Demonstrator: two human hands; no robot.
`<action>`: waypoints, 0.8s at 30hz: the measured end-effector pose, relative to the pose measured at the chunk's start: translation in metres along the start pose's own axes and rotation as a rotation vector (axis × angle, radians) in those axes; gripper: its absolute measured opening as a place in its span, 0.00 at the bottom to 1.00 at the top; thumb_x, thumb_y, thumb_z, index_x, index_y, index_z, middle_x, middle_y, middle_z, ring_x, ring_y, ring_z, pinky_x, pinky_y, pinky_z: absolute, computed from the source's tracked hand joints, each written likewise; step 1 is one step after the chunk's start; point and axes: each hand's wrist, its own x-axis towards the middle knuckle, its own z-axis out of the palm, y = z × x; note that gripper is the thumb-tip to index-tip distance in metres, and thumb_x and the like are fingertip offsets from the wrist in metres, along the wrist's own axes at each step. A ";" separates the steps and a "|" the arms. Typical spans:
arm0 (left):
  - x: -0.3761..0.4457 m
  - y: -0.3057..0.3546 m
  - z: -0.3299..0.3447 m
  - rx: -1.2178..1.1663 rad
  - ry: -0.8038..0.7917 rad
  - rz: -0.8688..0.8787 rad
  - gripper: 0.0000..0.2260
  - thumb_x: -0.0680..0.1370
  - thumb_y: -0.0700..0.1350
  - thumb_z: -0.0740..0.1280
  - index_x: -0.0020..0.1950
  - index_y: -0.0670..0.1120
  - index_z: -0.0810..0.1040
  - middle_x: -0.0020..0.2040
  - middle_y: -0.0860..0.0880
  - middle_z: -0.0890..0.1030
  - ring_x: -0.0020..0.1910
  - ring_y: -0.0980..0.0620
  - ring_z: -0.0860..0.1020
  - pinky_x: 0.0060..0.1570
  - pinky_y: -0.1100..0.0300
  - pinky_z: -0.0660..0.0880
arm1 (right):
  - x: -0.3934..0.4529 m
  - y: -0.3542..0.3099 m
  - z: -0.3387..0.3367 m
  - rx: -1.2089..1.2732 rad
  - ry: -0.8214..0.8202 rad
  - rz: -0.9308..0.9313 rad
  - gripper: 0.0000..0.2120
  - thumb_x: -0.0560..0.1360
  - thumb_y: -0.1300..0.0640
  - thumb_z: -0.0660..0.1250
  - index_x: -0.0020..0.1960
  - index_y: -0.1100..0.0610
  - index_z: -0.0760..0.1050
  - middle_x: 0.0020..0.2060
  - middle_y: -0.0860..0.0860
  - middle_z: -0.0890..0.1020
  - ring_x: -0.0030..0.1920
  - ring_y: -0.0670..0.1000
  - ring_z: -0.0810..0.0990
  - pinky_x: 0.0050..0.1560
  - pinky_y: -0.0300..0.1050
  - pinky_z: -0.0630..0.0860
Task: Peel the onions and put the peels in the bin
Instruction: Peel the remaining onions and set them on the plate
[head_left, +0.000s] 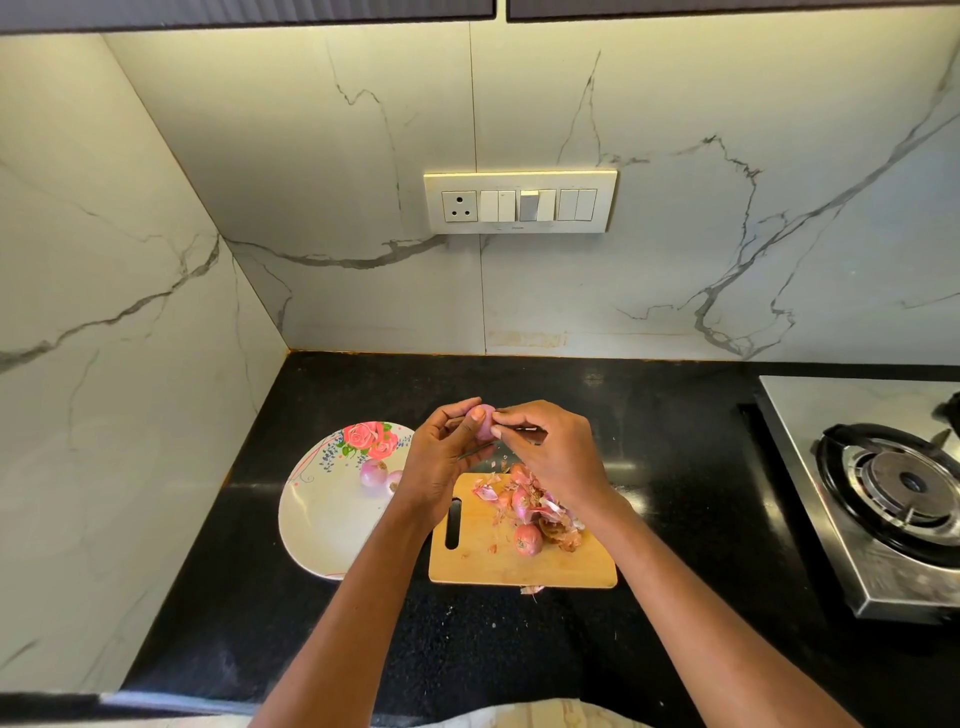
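Observation:
My left hand holds a small pinkish peeled-looking onion up above the counter. My right hand meets it from the right, fingertips pinching at the onion's skin, with a thin knife gripped under its fingers. Below lies a wooden cutting board with a heap of onion peels and one whole onion. Two peeled onions sit on a floral white plate to the left. No bin is in view.
The black counter runs from the marble corner wall on the left to a steel gas stove on the right. A stray peel lies in front of the board. A switch panel is on the back wall.

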 end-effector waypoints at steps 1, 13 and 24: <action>0.000 0.000 0.000 0.003 -0.003 0.000 0.19 0.76 0.47 0.71 0.66 0.44 0.78 0.59 0.45 0.84 0.58 0.45 0.84 0.61 0.45 0.80 | 0.000 0.001 -0.001 -0.007 0.004 -0.004 0.10 0.75 0.57 0.75 0.56 0.55 0.85 0.50 0.48 0.86 0.50 0.40 0.83 0.50 0.32 0.80; -0.004 0.000 0.004 0.007 -0.003 -0.005 0.23 0.72 0.51 0.71 0.65 0.44 0.78 0.58 0.45 0.85 0.57 0.45 0.84 0.61 0.47 0.80 | 0.000 -0.002 -0.001 -0.033 -0.003 0.010 0.06 0.76 0.58 0.75 0.53 0.55 0.84 0.46 0.46 0.85 0.45 0.38 0.82 0.47 0.29 0.78; -0.004 0.001 0.000 0.033 -0.071 -0.010 0.17 0.78 0.47 0.68 0.66 0.47 0.79 0.59 0.45 0.84 0.58 0.44 0.84 0.62 0.48 0.79 | 0.001 0.002 -0.006 -0.003 -0.008 0.008 0.10 0.76 0.55 0.74 0.56 0.55 0.85 0.48 0.46 0.86 0.48 0.42 0.83 0.49 0.34 0.80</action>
